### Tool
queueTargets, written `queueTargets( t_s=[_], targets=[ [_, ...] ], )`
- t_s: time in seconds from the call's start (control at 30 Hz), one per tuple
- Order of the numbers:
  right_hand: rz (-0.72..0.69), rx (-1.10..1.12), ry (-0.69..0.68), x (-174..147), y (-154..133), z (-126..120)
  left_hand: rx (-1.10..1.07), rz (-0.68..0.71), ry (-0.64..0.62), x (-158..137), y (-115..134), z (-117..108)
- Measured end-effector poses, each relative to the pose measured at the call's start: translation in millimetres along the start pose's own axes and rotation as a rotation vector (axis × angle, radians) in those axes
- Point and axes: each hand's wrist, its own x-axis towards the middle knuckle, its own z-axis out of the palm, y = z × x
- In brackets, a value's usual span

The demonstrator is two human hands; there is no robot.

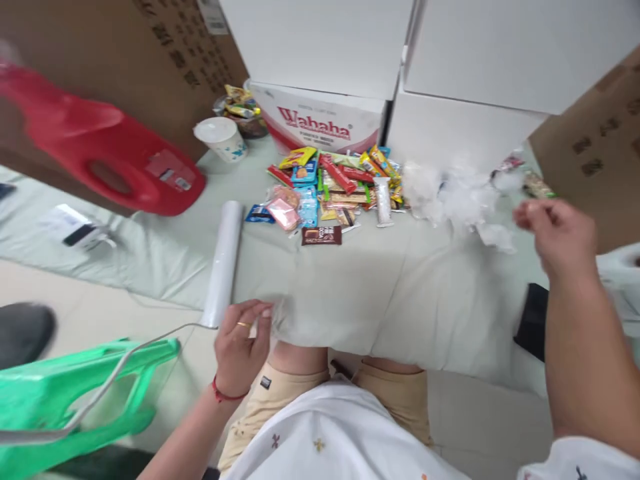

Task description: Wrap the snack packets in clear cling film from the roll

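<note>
My left hand [245, 343] is pinching a piece of clear plastic film [283, 315] over the front edge of the cloth-covered table [345, 287]. My right hand [563, 233] is raised at the right, slightly blurred. Its fingers are curled together, and I cannot make out anything between them. Just left of it lies a heap of crumpled clear plastic [460, 200]. A pile of wrapped snacks [345, 183] covers the middle back of the table, with a brown snack packet [321, 235] at its front. The white roll [223, 263] lies beyond my left hand.
A white Wahaha box [320, 120] stands behind the snacks. On the left are a red jug [120, 147], a paper cup [223, 139] and a bowl of snacks [245, 113]. A grey cable [130, 357] crosses above a green stool [60, 387]. A black object [533, 320] lies right.
</note>
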Motion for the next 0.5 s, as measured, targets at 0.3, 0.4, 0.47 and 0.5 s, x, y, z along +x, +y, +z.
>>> queueTargets(
  t_s=[0.3, 0.4, 0.47, 0.5],
  targets=[
    [-0.024, 0.248, -0.516, -245, -47, 69, 0.337, -0.668, -0.039, 87, -90, -34],
    [0.05, 0.227, -0.459, -256, -50, 66, 0.315, -0.63, -0.276, 96, -95, -20],
    [0.109, 0.229, -0.427, -252, -56, 62, 0.393, -0.616, -0.376, 91, -89, -15],
    [0.158, 0.244, -0.404, -248, -62, 62, 0.433, -0.616, -0.411, 86, -84, -14]
  ],
)
